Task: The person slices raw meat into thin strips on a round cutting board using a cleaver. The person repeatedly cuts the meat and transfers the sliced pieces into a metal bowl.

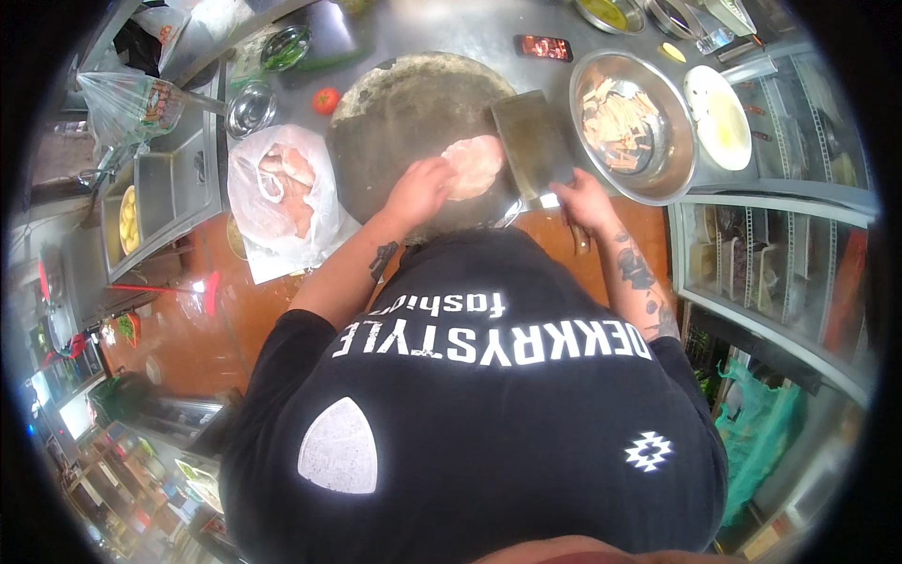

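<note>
A pale pink piece of raw meat, likely chicken breast, lies flat on a round chopping block. My left hand grips its left edge, with the fingertips partly hidden. To the right, my right hand is closed around the wooden handle of a cleaver. The broad, dark blade lies over the block's right side, close beside the meat. More raw meat fills an open white plastic bag left of the block.
Right of the cleaver stands a steel bowl with pale strips, beside a white oval plate. A phone lies behind the block. Left are a tomato, a small glass bowl and a steel sink.
</note>
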